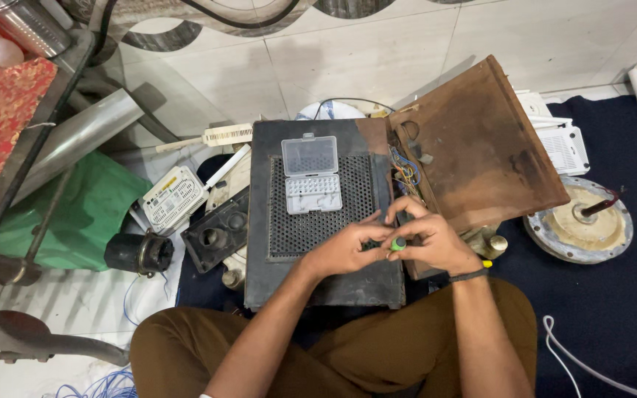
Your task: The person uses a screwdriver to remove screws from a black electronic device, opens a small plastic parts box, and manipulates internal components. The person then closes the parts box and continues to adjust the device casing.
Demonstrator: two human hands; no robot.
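Note:
My left hand (342,249) and my right hand (429,239) meet over the front of a dark metal box (318,280) with a perforated top. Between the fingertips of both is a small green-tipped tool (398,243); a yellow end (487,264) shows past my right wrist. An open clear plastic case (311,175) of small bits rests on the perforated grille. To the right a rusty brown panel (481,144) stands swung open, with coloured wires (405,173) showing at its hinge side.
White router-like devices lie at the left (173,199) and right (565,144). A round motor part (580,220) sits on the dark mat (613,295). A black cylinder (140,253), a black plate (215,236), a green bag (82,214), metal pipes (82,136) and a white cable (569,354) surround me.

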